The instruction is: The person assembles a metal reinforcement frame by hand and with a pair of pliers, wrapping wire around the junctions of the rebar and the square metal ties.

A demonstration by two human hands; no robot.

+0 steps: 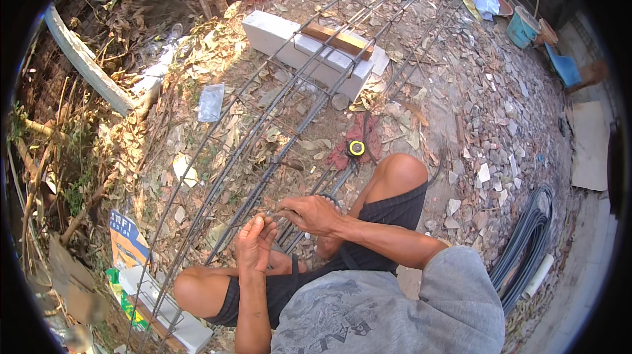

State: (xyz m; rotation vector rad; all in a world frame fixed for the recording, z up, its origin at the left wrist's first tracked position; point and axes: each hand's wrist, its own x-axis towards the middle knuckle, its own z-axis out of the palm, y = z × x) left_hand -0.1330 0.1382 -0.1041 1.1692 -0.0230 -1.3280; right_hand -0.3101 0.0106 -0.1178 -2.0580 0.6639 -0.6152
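My left hand (255, 242) is raised in front of my lap, its fingertips pinched together. Whatever sits between them is too small to name. Close beside it on the right, my right hand (311, 214) is closed with the knuckles up, its fingers meeting the left fingertips. A dark curved piece shows behind the right knuckles; its kind is unclear. Just beyond and left of both hands runs a long rebar cage (268, 115), steel rods joined by thin cross stirrups, slanting from lower left to upper right. More loose rods lie under my hands.
A pale block (273, 32) with a wood strip (337, 40) props the cage's far part; another white block (187, 327) lies near its close end. A yellow-black tape measure (355, 148) rests beside my knee. Coiled black hose (526, 248) and buckets (521, 28) stand right.
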